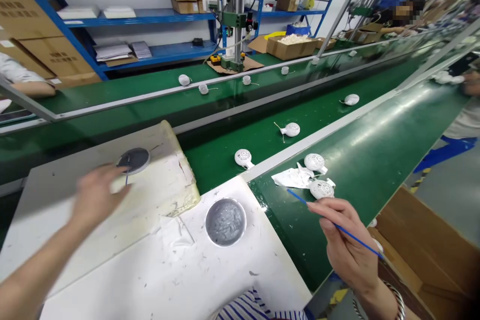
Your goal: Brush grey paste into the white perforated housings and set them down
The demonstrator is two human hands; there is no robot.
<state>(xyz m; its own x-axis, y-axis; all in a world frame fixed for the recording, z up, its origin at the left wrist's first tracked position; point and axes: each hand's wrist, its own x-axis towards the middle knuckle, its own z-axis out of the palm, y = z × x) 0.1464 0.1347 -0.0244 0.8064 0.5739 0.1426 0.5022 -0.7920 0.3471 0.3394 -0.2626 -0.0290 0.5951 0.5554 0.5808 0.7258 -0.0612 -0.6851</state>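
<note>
My right hand (350,245) pinches a thin blue stick (358,240), its tip pointing left over the green surface. Just beyond that tip lie two white round parts with perforated tops, one (314,162) behind the other (321,189), beside a crumpled white tissue (292,178). Somewhat blurred, my left hand (99,192) reaches to a shallow round dish (138,160) with a dark grey inside. Its thumb and fingers are apart, and a short thin blue piece (126,179) shows between them at the dish's edge.
A round container of grey paste (225,222) stands on the white board (150,280). More white parts lie along the green conveyor (225,135). Behind stand a press machine (234,25) and blue shelves (150,16). An open carton (423,240) is at right; other people work nearby.
</note>
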